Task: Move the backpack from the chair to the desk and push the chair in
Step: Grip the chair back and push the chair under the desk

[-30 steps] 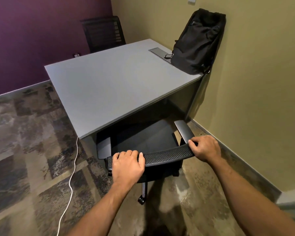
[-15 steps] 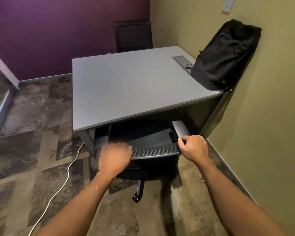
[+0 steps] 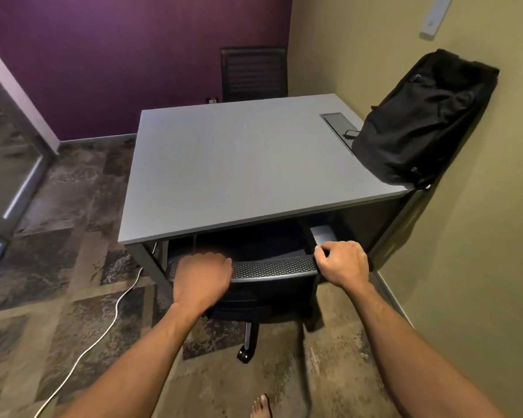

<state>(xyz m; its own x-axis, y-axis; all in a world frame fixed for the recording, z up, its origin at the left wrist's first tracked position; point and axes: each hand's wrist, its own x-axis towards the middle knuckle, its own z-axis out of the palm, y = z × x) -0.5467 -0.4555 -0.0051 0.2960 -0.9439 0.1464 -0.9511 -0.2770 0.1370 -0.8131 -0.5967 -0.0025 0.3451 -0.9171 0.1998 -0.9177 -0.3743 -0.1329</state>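
A black backpack stands on the right end of the grey desk, leaning against the tan wall. The black office chair sits under the desk's near edge, its seat mostly hidden beneath the top. Only its mesh backrest rim, one grey armrest and a caster leg show. My left hand grips the left part of the backrest rim. My right hand holds the rim's right end, thumb on top.
A second dark chair stands behind the desk by the purple wall. A white cable runs across the patterned carpet on the left. A glass partition is at far left. The tan wall is close on the right. A bare foot shows at the bottom.
The chair has slid further under the desk with both hands on its backrest, so less of the seat shows. My view has swung so the desk faces me more squarely.
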